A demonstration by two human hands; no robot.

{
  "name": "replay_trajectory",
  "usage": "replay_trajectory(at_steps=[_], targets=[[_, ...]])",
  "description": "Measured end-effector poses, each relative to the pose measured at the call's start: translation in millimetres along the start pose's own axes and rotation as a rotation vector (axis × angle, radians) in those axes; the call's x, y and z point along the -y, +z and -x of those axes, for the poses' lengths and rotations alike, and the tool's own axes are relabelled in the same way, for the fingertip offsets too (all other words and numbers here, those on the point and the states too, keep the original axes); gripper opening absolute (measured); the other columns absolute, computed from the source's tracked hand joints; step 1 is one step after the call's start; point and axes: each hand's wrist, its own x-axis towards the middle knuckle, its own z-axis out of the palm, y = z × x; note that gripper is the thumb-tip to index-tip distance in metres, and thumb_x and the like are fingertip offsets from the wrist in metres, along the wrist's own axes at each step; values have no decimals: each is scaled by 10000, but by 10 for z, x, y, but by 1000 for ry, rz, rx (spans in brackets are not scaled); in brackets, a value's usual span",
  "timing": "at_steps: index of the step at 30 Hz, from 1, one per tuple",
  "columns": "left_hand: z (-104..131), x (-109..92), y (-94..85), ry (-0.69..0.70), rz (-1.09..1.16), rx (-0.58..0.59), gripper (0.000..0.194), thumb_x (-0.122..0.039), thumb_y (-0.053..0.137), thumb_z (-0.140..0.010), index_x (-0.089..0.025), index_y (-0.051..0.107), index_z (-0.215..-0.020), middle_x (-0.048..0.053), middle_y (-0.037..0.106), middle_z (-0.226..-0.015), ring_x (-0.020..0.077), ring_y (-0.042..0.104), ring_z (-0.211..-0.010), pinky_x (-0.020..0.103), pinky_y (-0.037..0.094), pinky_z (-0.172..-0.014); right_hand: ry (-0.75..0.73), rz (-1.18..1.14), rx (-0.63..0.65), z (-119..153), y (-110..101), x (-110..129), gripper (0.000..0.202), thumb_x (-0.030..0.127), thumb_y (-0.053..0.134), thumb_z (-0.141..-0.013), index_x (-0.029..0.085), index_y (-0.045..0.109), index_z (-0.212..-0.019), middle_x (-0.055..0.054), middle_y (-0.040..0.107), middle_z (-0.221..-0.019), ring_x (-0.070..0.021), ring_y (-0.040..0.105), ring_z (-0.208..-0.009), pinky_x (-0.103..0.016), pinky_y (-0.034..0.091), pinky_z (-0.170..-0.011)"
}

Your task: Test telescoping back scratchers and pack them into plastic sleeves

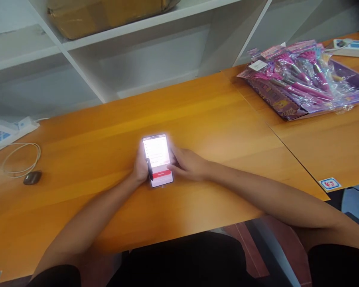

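Observation:
A phone [158, 155] with a bright white screen and a red bar near its bottom is held upright above the wooden table. Wrapped round its left edge is my left hand [141, 164], the thumb dark against the screen's side. My right hand [188, 162] grips the right edge, with its thumb over the lower right part of the screen near the red bar. The fingers behind the phone are hidden. The text on the screen is too small to read.
On the wooden table [107, 131], a purple box [290, 109] of pink wrapped items lies at the right. A white cable [39, 153], a dark small object [32, 177] and a power strip [13, 133] are at the left. White shelves [155, 26] with a cardboard box [107, 16] stand behind.

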Motion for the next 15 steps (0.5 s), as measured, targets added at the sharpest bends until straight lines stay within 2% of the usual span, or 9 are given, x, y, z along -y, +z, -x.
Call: replay_trajectory(at_steps=[8, 11, 15], targets=[[-26, 19, -4, 82, -82, 35, 715, -776, 530, -961, -134, 766, -1171, 162, 817, -1036, 361, 782, -1028, 450, 627, -865, 81, -45, -33, 16, -49, -39, 619, 486, 446, -1107, 142, 295, -1599, -75, 697, -967, -236, 634, -749, -345, 472, -671], [-49, 25, -36, 106, -97, 36, 657, -730, 546, -979, -144, 769, -1175, 152, 816, -1078, 350, 779, -1039, 438, 619, -871, 87, -68, -38, 19, -65, -43, 614, 512, 454, -1115, 147, 326, -1592, -89, 720, -1008, -242, 656, -780, -345, 490, -687], [-78, 30, -91, 92, -48, 14, 579, -654, 569, -1003, -143, 768, -1186, 145, 816, -1109, 327, 784, -1040, 412, 617, -869, 57, -81, -63, 18, -75, -46, 509, 504, 408, -1137, 150, 425, -1502, -61, 729, -918, -226, 657, -760, -327, 474, -689]])
